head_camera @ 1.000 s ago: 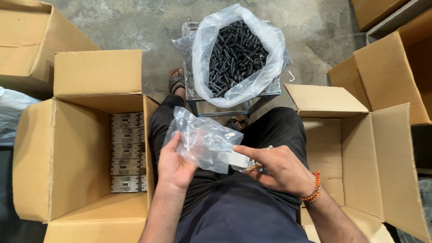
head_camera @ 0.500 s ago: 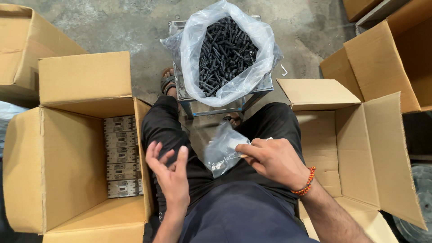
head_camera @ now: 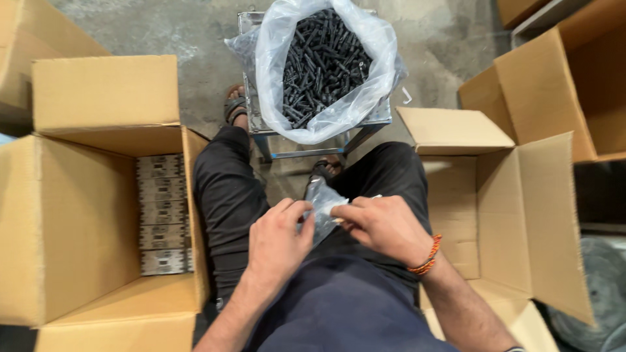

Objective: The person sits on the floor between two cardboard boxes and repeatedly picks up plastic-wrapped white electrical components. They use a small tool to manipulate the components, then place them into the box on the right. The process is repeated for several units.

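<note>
Seen from above, at the lower centre of the frame, a seated person's left hand point(head_camera: 279, 238) and right hand point(head_camera: 385, 228) meet over the lap, both pinching a small clear plastic bag point(head_camera: 321, 207) that sticks up between their fingertips. At top centre stands a large plastic sack of black screws point(head_camera: 324, 60). Open cardboard boxes sit on the left point(head_camera: 72, 221) and right point(head_camera: 515, 215).
</note>
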